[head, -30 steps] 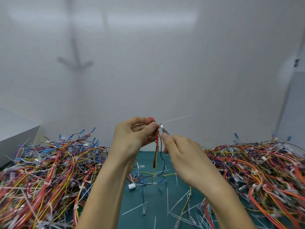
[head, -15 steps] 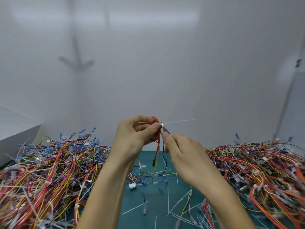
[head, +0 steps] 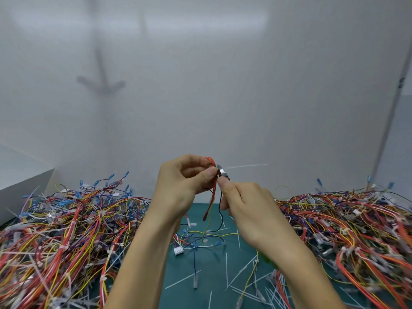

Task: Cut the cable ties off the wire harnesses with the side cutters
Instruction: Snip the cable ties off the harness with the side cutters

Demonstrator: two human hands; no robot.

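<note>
My left hand point(head: 185, 182) pinches the top of a small wire harness point(head: 213, 197) of red, black and yellow wires that hangs down over the green mat point(head: 185, 270). A white cable tie tail point(head: 245, 166) sticks out to the right from the pinched spot. My right hand point(head: 247, 210) grips the side cutters point(head: 222, 172); only their metal jaws show above my thumb, right at the tie beside my left thumb. A bit of green handle shows under my right wrist.
Large tangled piles of coloured wire harnesses lie on the left point(head: 66, 237) and right point(head: 347, 226). Cut white tie pieces point(head: 243, 273) litter the mat near me. A white box point(head: 20, 181) stands at the far left. A white wall is behind.
Both hands rose slightly with the harness and cutters; the cutter jaws stay at the tie beside my left thumb. The tie tail still sticks out.
</note>
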